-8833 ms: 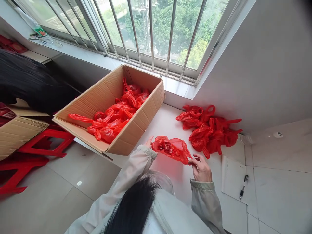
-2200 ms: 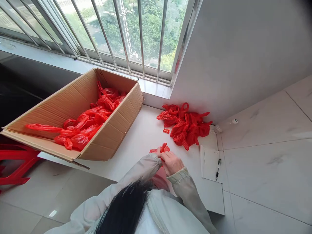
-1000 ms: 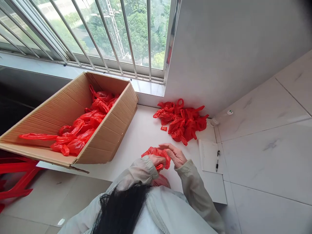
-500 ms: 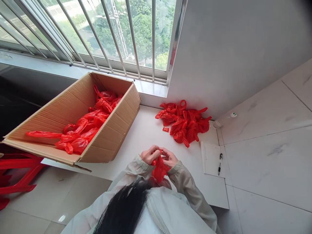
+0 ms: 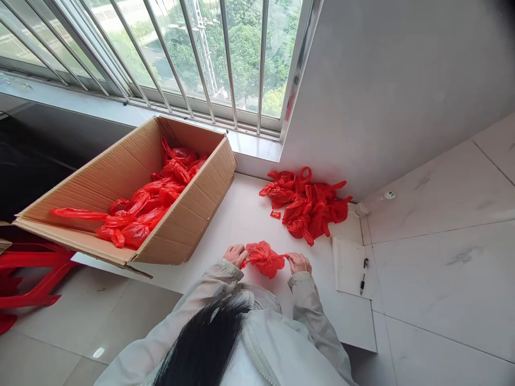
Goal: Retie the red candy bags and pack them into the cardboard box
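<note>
Well, on counter (image 5: 245, 214) sits cardboard box (image 5: 189, 214) w/ red bags (image 5: 148, 201), tied pile (image 5: 308, 206) further right. Small red plastic bag (image 5: 263, 258) is stretched btw. left hand (image 5: 235, 254) & right hand (image 5: 300, 262), each grip pinching one end; better pull evenly, w/o tearing.

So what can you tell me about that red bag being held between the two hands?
The red bag is a small bundle of thin, glossy, crinkled plastic, bunched into a plump lump. Its two ends are drawn out into twisted tails: the left hand pinches one, the right hand the other, so it stretches sideways between them. It sits low over the white table, near the front edge; whether it rests on the surface I cannot tell. Its contents are hidden.
</note>
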A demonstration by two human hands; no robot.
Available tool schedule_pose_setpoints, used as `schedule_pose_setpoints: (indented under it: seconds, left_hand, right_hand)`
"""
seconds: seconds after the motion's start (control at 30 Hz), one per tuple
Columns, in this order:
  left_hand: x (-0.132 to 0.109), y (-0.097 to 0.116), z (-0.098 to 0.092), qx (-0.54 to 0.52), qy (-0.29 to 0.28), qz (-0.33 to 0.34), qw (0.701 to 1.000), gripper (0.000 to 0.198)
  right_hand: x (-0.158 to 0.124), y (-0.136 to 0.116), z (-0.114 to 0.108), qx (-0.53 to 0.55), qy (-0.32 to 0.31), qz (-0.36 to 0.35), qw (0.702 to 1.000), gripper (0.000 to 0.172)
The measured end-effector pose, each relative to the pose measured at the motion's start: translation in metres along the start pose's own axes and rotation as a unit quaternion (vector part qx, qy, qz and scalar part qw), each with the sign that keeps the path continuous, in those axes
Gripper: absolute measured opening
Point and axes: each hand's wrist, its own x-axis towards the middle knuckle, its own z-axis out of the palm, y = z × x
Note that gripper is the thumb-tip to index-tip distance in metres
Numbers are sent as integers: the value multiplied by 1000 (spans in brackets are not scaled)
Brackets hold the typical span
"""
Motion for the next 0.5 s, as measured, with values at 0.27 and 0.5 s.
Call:
schedule_pose_setpoints:
  seconds: [0.27, 0.5]
  left_hand:
    - [-9, -16, 21, -37, -107, -120, 986, 26]
    - [-3, -22, 22, -104, -113, -148, 977, 25]
  right_hand:
    - [-9, 46, 9, -23, 9, 76, 997, 33]
    - [5, 45, 18, 2, -15, 84, 996, 43]
